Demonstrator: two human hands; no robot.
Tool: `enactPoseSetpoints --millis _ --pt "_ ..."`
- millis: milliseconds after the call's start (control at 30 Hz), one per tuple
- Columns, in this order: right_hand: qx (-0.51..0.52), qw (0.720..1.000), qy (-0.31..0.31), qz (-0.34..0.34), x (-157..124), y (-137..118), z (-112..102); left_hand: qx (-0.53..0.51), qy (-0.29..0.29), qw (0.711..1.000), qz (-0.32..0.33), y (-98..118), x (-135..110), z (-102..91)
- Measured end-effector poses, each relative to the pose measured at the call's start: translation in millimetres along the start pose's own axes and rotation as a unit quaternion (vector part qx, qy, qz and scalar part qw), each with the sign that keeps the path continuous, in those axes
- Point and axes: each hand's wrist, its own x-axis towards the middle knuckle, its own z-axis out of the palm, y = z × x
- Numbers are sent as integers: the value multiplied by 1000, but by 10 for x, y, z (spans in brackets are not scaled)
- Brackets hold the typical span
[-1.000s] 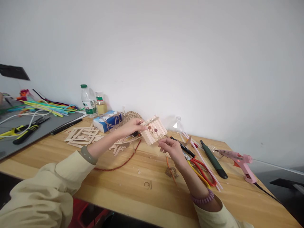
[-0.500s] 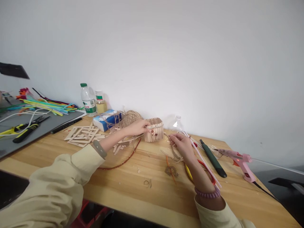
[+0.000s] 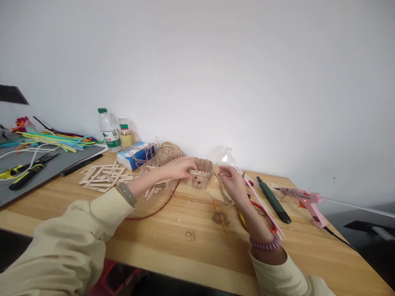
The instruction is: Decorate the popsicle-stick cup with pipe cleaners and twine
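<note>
A small round container of craft sticks [image 3: 202,183] stands on the table, tipped toward me so that its inside shows. A braided twine strip [image 3: 205,174] runs along its near rim, above small reddish-brown dots. My left hand [image 3: 184,166] grips the container's left rim, with fingertips partly hidden. From the rim's right end the loose braid drops to the table beside my right hand [image 3: 233,183]. That hand's fingers are slightly bent and apart, close to the braid, and nothing shows held in them.
A twine ball [image 3: 168,153], a blue-white pack [image 3: 135,156] and loose craft sticks [image 3: 105,176] lie left. Two bottles [image 3: 110,131] stand behind them. At right are a green cutter [image 3: 274,200] and a pink glue gun [image 3: 305,201] with its cord. Pliers [image 3: 29,172] rest on a grey mat.
The container has tipped toward me, showing more of its inside. My right fingers have loosened from the braid and risen slightly. The whole view has shifted a little.
</note>
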Motion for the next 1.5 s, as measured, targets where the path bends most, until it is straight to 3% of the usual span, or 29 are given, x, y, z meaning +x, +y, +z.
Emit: enactPoseSetpoints --millis 267,400,633,767,900,1133,1300,1500 --pt "-97 988 -30 -115 -80 11 93 -62 4 998 27 -59 -17 26" --pt "-113 985 -43 -125 -80 20 97 -100 10 995 8 -72 -36 72" --pt "-75 983 -105 -127 -67 -24 103 -189 57 977 -82 -230 -87 228" --pt "-51 984 -117 -124 -84 -38 103 -264 45 959 -89 -249 -99 353" --pt "-31 986 -107 -127 -97 -45 106 -315 70 943 -84 -188 -148 411" --pt "-4 982 -110 -151 -187 -304 -8 -365 97 921 -97 11 -368 228" --pt "20 971 -148 -184 -297 -541 -129 -399 102 907 -87 256 -549 19" --pt "-48 953 -111 -276 -376 -675 -144 -247 115 960 -60 461 -682 -171"
